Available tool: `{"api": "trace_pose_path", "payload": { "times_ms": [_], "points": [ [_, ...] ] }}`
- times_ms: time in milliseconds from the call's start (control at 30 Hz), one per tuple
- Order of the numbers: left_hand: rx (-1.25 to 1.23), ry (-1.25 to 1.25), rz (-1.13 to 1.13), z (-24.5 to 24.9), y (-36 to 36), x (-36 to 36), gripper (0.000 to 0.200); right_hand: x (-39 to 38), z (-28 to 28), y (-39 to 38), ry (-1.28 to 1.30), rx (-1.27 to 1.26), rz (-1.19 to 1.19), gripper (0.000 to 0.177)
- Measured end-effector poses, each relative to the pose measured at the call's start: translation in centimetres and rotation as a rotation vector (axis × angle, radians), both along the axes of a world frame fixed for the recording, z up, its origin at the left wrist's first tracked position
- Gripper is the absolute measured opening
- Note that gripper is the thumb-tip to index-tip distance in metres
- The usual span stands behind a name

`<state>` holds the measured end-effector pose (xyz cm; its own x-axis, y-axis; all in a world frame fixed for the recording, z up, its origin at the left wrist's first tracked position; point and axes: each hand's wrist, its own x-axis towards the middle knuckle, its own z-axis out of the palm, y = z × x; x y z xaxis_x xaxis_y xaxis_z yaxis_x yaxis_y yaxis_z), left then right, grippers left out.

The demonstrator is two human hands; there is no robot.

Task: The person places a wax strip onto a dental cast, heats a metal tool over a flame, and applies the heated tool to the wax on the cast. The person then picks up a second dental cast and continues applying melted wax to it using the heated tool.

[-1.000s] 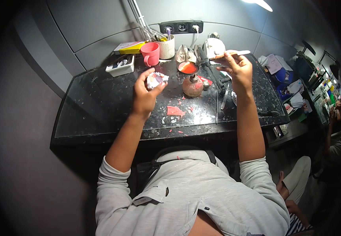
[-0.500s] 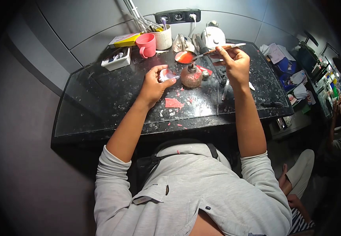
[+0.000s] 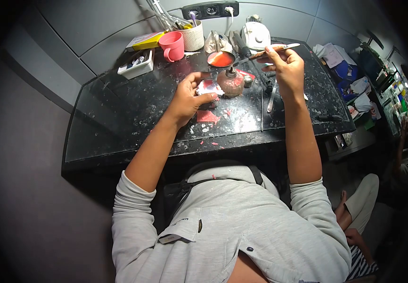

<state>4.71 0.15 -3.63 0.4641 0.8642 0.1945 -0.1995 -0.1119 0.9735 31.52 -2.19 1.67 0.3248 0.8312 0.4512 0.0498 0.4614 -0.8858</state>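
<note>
My left hand (image 3: 185,100) is closed on a small white piece with pink wax on it (image 3: 208,88), which looks like a dental cast. Beside it stands a round glass spirit lamp (image 3: 232,85); no flame can be made out. Raised to the right, my right hand (image 3: 289,69) grips a wax knife (image 3: 286,47) by its brown handle. The knife's metal end points left, between the lamp's top and a shallow dish of red wax (image 3: 221,59). A pink wax sheet (image 3: 207,116) and several scraps lie on the black table below my left hand.
A pink mug (image 3: 172,46), a white tray (image 3: 138,66) and a woven pot of tools (image 3: 192,37) stand at the back left. A white device (image 3: 256,37) sits at the back. Thin metal tools lie right of the lamp. Another person sits at far right.
The white piece has turned in my left hand and now lies closer to the lamp. My right hand has shifted slightly right and up with the knife. The whole view has tilted a little.
</note>
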Motion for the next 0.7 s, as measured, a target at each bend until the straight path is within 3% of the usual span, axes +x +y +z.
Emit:
{"api": "trace_pose_path", "payload": {
  "times_ms": [167,300,400,567,700],
  "points": [
    [-0.097,-0.072,0.102,0.8,-0.5,-0.5,0.060,0.0,-0.2,0.0,-0.005,0.017,-0.005,0.023],
    [-0.165,-0.114,0.046,0.4,0.3,-2.1,0.057,-0.1,-0.4,0.3,0.004,0.046,-0.006,0.024],
    [-0.308,-0.346,-0.123,0.6,0.3,-3.3,0.059,-0.1,-0.5,0.3,0.015,0.047,-0.010,0.024],
    [-0.171,-0.342,-0.115,0.9,-0.5,-3.0,0.062,0.1,-0.6,0.2,-0.013,0.018,-0.005,0.025],
    [-0.076,-0.179,-0.068,1.3,-1.5,-2.4,0.067,-0.2,-0.5,0.1,0.026,0.055,-0.003,0.025]
  ]
}}
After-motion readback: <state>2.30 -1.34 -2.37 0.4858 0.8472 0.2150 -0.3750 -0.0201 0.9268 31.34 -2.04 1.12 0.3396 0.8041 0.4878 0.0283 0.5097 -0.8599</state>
